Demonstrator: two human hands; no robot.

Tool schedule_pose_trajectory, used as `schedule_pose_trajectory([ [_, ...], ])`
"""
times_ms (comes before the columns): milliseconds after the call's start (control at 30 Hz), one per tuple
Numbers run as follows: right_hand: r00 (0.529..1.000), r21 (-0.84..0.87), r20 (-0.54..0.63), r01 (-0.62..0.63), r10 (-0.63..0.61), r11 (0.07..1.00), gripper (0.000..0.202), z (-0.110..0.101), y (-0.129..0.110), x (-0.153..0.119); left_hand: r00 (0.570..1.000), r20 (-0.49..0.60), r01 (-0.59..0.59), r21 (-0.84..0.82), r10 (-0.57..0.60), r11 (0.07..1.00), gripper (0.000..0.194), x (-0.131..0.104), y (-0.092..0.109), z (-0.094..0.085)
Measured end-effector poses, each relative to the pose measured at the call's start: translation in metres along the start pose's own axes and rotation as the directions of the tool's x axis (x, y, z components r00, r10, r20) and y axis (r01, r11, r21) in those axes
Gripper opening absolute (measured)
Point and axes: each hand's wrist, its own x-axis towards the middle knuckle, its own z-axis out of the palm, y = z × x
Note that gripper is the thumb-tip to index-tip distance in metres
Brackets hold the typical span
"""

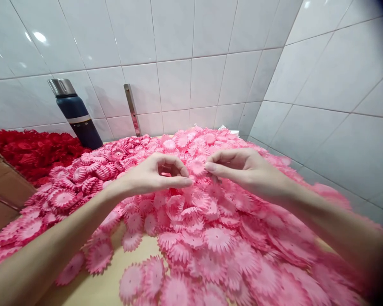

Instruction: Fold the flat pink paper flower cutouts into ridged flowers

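Note:
Both of my hands hover over a big heap of pink flower-shaped discs (217,238) with fringed edges and a small hole in the middle. My left hand (166,172) is closed, thumb and fingertips drawn together; what they hold, if anything, is too small to make out. Facing it, my right hand (239,168) pinches with thumb and index finger at the edge of a pale pink flower disc (198,166). That disc lies in the gap between the two sets of fingertips. Loose discs spread beneath both wrists.
A dark blue bottle (79,119) with a steel cap leans in view at the back left, beside a pile of red petal pieces (35,153). A cardboard box (6,187) stands at the left edge. A metal strip (132,109) rests against the tiled wall (207,80). Yellowish tabletop (115,272) shows in front.

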Motion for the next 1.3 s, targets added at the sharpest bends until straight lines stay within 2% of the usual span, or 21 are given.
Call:
schedule_pose_trajectory([
  [100, 0.998, 0.014, 0.057, -0.014, 0.013, 1.0, 0.015, 0.008, -0.001, -0.002, 1.0, -0.016, -0.022, -0.016, 0.022, 1.0, 0.021, 0.0, 0.003, 0.007],
  [267, 0.996, 0.048, 0.09, -0.021, 0.016, 0.999, 0.014, 0.012, 0.001, -0.003, 0.999, -0.022, -0.045, -0.052, 0.044, 0.998, 0.021, 0.001, 0.003, 0.012],
  [633, 0.995, 0.069, 0.102, -0.03, 0.023, 0.997, 0.013, 0.011, 0.0, -0.003, 0.999, 0.052, -0.011, -0.12, 0.018, 0.993, 0.02, 0.002, -0.004, 0.007],
  [1300, 0.986, 0.108, 0.163, -0.044, 0.026, 0.993, 0.013, 0.011, 0.002, -0.002, 0.998, 0.053, -0.015, -0.06, 0.019, 0.998, 0.021, 0.0, 0.002, 0.009],
])
